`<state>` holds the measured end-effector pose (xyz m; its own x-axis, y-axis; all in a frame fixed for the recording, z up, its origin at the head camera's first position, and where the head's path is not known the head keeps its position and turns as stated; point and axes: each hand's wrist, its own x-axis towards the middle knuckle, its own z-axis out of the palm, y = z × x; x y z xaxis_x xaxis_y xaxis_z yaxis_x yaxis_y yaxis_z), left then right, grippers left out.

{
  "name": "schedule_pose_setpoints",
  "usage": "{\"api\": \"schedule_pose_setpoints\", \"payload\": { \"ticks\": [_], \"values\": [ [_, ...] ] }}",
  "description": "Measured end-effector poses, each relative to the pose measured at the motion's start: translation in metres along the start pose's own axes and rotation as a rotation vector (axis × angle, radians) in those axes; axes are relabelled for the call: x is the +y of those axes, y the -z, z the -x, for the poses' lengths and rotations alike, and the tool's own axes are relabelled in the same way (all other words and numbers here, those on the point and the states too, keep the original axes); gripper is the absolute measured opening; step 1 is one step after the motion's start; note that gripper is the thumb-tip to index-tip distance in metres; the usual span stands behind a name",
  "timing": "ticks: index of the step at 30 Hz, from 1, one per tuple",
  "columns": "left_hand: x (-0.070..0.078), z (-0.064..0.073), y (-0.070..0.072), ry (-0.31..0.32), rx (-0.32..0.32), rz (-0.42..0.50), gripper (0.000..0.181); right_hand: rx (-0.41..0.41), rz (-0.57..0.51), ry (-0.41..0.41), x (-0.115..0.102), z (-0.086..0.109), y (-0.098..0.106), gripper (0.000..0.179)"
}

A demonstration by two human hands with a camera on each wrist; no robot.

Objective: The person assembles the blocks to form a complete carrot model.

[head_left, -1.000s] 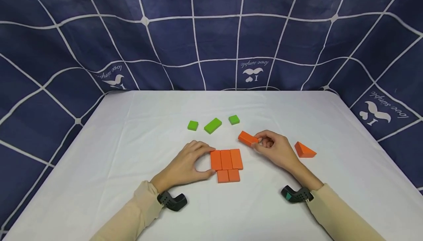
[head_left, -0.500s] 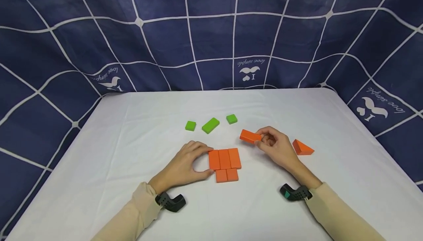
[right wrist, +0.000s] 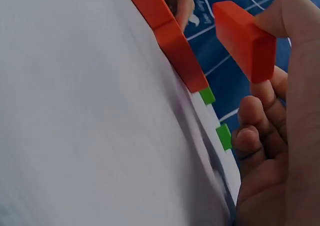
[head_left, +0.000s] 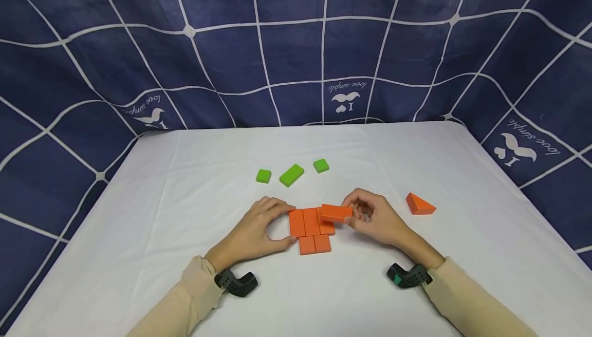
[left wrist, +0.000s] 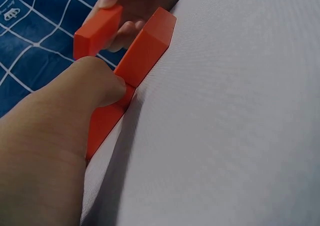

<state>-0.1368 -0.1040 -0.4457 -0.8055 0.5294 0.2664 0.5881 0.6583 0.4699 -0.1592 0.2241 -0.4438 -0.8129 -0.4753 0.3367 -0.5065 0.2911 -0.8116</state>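
Three orange rectangular blocks lie side by side, with two orange square blocks (head_left: pixel 314 244) against their near side. My left hand (head_left: pixel 254 229) spans the leftmost rectangular block (head_left: pixel 296 223), index fingertip at its far end and thumb at its near end. Pinched between my right thumb and fingers, another orange rectangular block (head_left: pixel 336 212) is held up above the rightmost block (head_left: pixel 327 228) of the row, partly covering it in the head view. In the right wrist view my right hand (right wrist: pixel 270 131) grips one end of that block, raised off the cloth.
Beyond the row lie two small green square blocks (head_left: pixel 263 176) and a longer green block (head_left: pixel 292 175). An orange triangular block (head_left: pixel 420 204) lies to the right of my right hand. White cloth (head_left: pixel 194 172) covers the table; a blue gridded curtain (head_left: pixel 296 54) stands behind.
My right hand has carried the orange block left and nearer, from beyond the row's right side to above its rightmost block. My left hand has stayed at the row. The view shifted slightly.
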Motion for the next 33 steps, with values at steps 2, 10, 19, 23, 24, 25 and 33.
{"api": "schedule_pose_setpoints", "payload": {
  "ticks": [2, 10, 19, 23, 24, 25, 33],
  "values": [
    [0.0, 0.0, 0.0, 0.0, -0.002, -0.002, 0.06, -0.036, -0.015, 0.047, -0.002, 0.001, -0.003, 0.029],
    [0.0, -0.003, 0.0, -0.006, -0.006, -0.001, 0.059, -0.117, -0.005, 0.123, -0.009, 0.006, -0.013, 0.038],
    [0.0, -0.001, 0.002, -0.002, -0.009, -0.005, 0.058, -0.208, 0.014, 0.212, -0.019, 0.011, -0.029, 0.037],
    [0.0, -0.001, 0.002, 0.002, -0.008, -0.007, 0.059, -0.244, 0.046, 0.238, -0.025, 0.012, -0.033, 0.038],
    [0.0, -0.001, 0.002, 0.002, -0.008, -0.008, 0.059, -0.254, 0.055, 0.241, -0.026, 0.013, -0.034, 0.038],
    [0.0, -0.001, 0.002, 0.002, -0.008, -0.009, 0.059, -0.262, 0.066, 0.245, -0.027, 0.013, -0.034, 0.037],
    [0.0, -0.002, 0.001, -0.005, 0.001, 0.001, 0.06, -0.302, 0.145, 0.271, -0.027, 0.013, -0.034, 0.036]
  ]
}}
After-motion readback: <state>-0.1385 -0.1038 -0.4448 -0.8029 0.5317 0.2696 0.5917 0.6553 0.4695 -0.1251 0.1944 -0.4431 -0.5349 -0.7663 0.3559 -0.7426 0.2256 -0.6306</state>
